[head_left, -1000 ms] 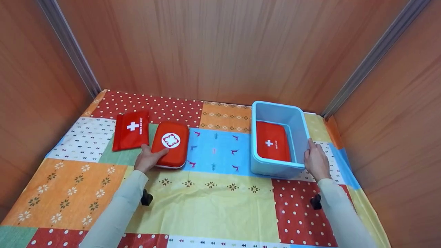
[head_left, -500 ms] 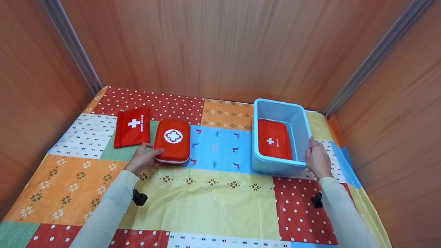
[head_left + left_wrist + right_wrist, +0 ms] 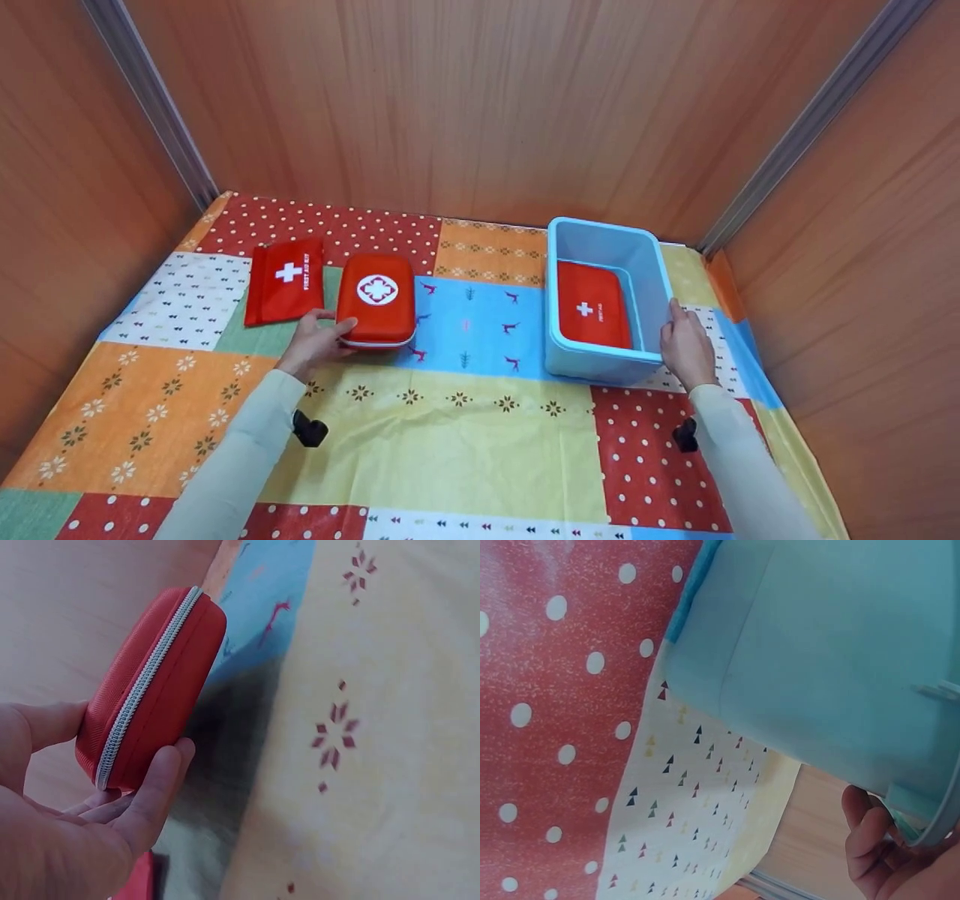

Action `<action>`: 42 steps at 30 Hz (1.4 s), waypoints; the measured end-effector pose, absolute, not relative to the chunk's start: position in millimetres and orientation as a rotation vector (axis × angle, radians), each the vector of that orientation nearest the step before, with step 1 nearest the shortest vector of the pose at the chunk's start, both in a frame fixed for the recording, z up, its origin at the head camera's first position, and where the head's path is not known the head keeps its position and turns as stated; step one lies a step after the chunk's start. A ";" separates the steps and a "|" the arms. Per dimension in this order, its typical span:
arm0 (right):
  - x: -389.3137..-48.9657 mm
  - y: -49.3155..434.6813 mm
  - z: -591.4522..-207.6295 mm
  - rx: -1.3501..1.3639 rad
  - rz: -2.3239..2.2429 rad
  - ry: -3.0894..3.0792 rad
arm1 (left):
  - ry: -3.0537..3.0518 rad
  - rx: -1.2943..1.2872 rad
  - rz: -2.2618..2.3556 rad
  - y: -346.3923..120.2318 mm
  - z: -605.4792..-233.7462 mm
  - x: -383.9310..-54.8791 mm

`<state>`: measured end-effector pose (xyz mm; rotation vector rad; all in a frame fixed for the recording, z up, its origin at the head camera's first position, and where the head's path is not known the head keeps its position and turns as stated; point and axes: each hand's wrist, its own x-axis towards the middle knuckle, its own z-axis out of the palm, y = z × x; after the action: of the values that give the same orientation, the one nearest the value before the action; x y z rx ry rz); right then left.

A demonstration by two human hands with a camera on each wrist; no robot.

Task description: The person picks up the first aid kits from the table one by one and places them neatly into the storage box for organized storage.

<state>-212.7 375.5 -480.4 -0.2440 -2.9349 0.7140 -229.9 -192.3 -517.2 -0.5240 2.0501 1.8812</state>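
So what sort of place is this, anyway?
Probably a small enclosed booth or workstation, though I can't be certain: wood-grain panels stand on three sides, grey strips run down the corners, and a patchwork-print cloth spreads out below.

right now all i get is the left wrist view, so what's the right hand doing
Observer: The right hand grips the blue box at the rim on its right side.
Operator: ok, anything in that box
Observer: Yes, a red kit with a white cross lies inside it.
Operator: and i only see the zip side of the red case in the left hand, what's on top
Observer: In the head view, its top carries a round white badge with a red pattern.
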 end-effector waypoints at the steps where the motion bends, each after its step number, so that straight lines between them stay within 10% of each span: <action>1: -212.9 376.0 -480.8 -0.243 0.710 -2.935 | 2.050 -0.522 1.889 -190.6 -514.5 -231.4; 42: -212.7 374.6 -479.9 -0.246 0.690 -2.940 | 2.137 -0.193 2.084 -96.0 -452.7 -257.6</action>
<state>-212.7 374.6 -479.9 -0.2456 -2.9397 0.6897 -257.6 -96.0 -452.7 -0.1929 2.1374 2.0838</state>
